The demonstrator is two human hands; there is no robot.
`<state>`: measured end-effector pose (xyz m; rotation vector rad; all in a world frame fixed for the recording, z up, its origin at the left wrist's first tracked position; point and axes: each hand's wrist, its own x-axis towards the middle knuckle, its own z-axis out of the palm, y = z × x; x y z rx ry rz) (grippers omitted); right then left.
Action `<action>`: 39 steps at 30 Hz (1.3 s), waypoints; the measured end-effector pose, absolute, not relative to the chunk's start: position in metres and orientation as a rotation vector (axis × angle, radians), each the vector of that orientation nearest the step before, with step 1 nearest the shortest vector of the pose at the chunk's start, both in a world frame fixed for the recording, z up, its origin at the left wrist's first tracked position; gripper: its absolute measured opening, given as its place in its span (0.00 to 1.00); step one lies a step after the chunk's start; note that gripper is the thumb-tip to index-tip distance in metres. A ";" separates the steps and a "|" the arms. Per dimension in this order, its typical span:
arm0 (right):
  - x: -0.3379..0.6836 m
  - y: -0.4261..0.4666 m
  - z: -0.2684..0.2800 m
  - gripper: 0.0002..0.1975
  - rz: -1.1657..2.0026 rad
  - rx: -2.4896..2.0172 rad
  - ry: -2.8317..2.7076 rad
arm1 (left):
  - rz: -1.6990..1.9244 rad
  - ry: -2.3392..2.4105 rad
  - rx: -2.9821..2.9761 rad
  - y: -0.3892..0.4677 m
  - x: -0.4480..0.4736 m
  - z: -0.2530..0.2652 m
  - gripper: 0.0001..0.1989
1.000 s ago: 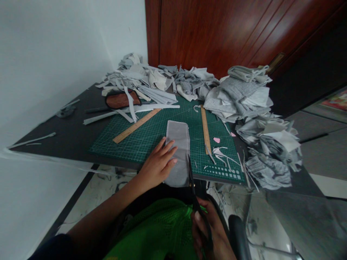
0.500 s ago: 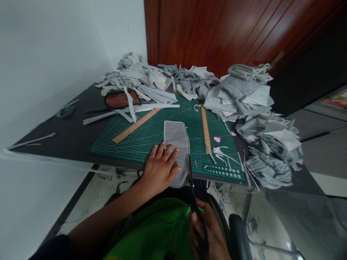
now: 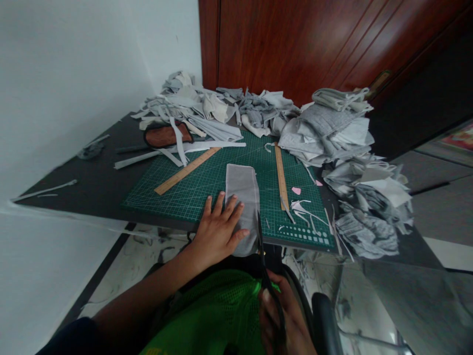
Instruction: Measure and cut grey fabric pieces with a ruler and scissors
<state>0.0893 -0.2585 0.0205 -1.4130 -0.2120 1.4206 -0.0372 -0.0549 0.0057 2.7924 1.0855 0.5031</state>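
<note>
A grey fabric piece [image 3: 242, 185] with a pale stitched line along its border lies on the green cutting mat [image 3: 177, 204], its lower end hanging past the table's front edge. My left hand [image 3: 219, 229] rests flat on it, fingers spread. In my right hand [image 3: 283, 315], low at the front, are black scissors [image 3: 263, 256], fingers wrapped round the handles. The blades point away from me and lie along the fabric's right edge; whether they are parted I cannot tell.
Wooden rulers [image 3: 188, 170] lie on the mat left and right of the fabric. Heaps of grey cloth [image 3: 325, 128] line the table's back and right side. A brown, black-edged pad [image 3: 162, 136] sits at back left. Thin offcuts [image 3: 305, 209] lie at right.
The view has shifted very slightly. Both hands, the scissors and the fabric hold nearly the same places.
</note>
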 end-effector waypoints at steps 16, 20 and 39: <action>0.084 -0.260 0.024 0.37 1.358 -1.463 -0.178 | 0.490 1.065 2.800 -0.055 -0.038 0.005 0.45; 0.084 -0.260 0.024 0.36 1.371 -1.453 -0.163 | 0.510 1.068 2.791 -0.055 -0.038 0.005 0.45; 0.079 -0.260 0.019 0.37 1.344 -1.453 -0.163 | 0.517 1.035 2.780 -0.054 -0.038 0.006 0.48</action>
